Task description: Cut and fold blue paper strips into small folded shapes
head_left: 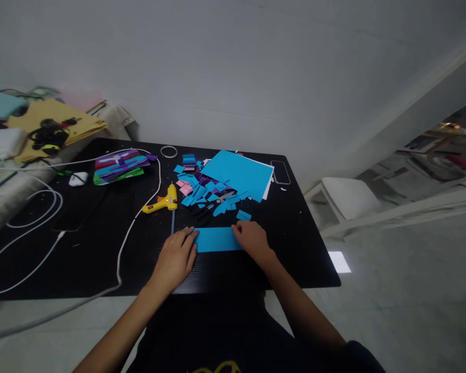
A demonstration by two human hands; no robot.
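A blue paper strip (217, 240) lies lengthwise near the front edge of the black table. My left hand (175, 256) rests at its left end, fingers stretched out and touching the paper. At the right end, my right hand (253, 239) has its fingers curled on the strip's edge, closed on it. Beyond the strip are scissors (224, 197) among many small cut blue paper pieces (196, 194). A yellow glue gun (163, 201) with a glue stick sits just beyond my left hand.
Blue sheets (238, 173) overlap a white sheet at the back. Pink pieces (185, 187) lie nearby. Stacked colored strips (120, 165), a white cable (125, 241), a dark phone (75, 215) and a white earbud case (78, 179) occupy the left. A white stool (345, 197) stands right.
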